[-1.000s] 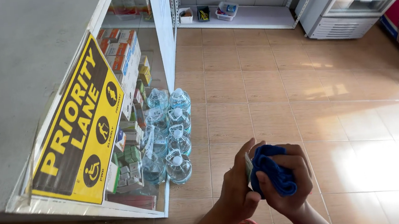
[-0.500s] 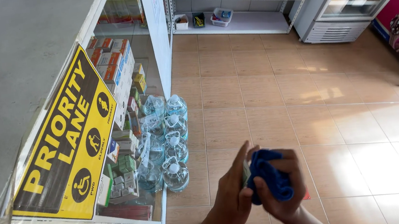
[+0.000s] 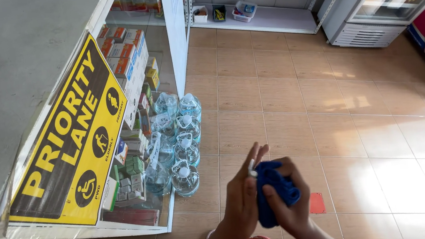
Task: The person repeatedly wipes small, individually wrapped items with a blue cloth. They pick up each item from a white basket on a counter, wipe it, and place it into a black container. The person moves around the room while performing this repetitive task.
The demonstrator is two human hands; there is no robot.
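1. Blue cloth (image 3: 274, 191) sits bunched between both hands, above the tiled floor (image 3: 325, 103)
2. Right hand (image 3: 286, 206) grips it, fingers curled
3. Left hand (image 3: 243, 199) presses flat against it, fingers straight
4. Water bottles (image 3: 181, 143) stand near

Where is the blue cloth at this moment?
In the head view, the blue cloth is low and near the middle, bunched in the right hand and pressed against the left hand, above the tiled floor, right of the water bottles.
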